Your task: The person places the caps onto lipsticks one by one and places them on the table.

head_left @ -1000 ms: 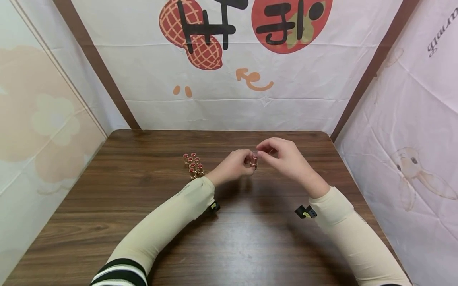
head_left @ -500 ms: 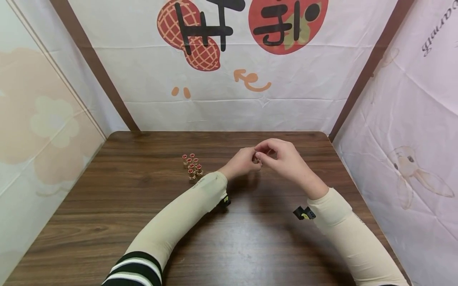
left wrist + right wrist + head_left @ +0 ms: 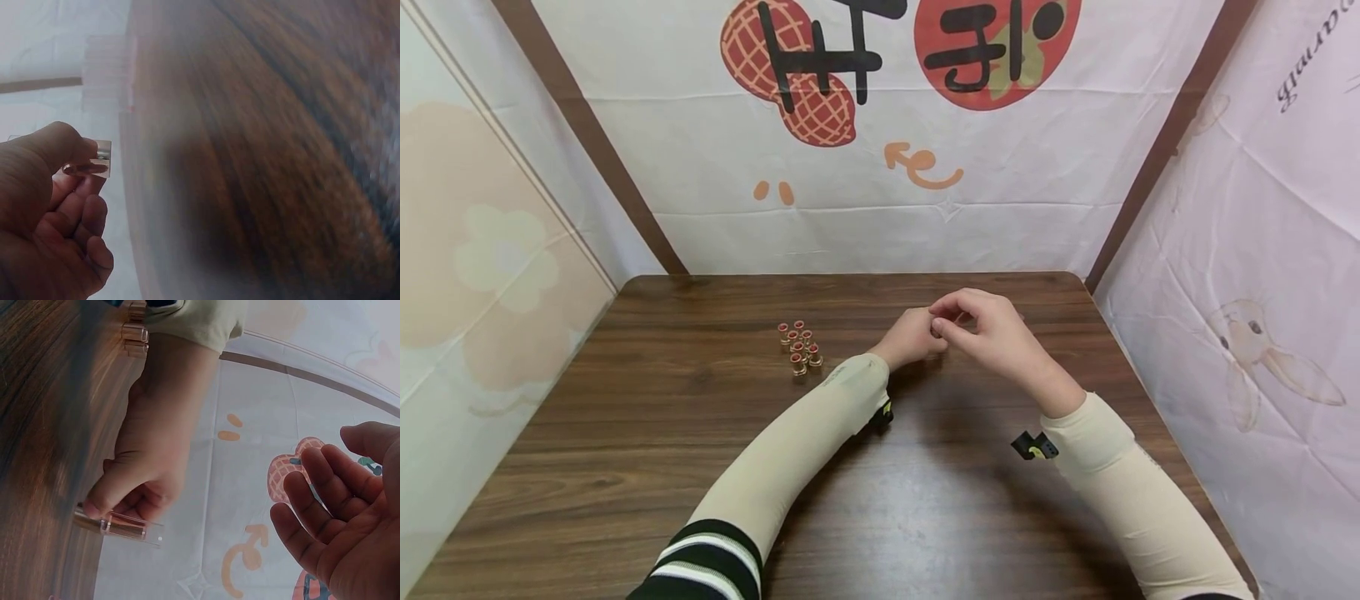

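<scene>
A shiny rose-gold tube with a clear end [image 3: 125,526] is pinched between the thumb and curled fingers of my left hand [image 3: 912,337], seen also in the right wrist view [image 3: 153,440]. In the left wrist view, part of the tube [image 3: 102,167] shows past the thumb of that hand [image 3: 53,212]. My right hand [image 3: 988,333] hovers just to the right, its thumb and index finger overlapping the left fingertips in the head view. The right wrist view shows it [image 3: 356,512] with loosely bent, spread fingers and nothing in them.
Several similar tubes with red tops [image 3: 797,360] stand grouped on the brown wooden table [image 3: 625,400], left of my left hand. A blurred translucent object [image 3: 107,75] stands near the table edge in the left wrist view. Printed cloth [image 3: 850,233] hangs behind the table.
My left hand has moved right with the tube, up close to the right hand. The tube, plain to see between the hands before, is now mostly hidden in the head view. My right hand has barely moved.
</scene>
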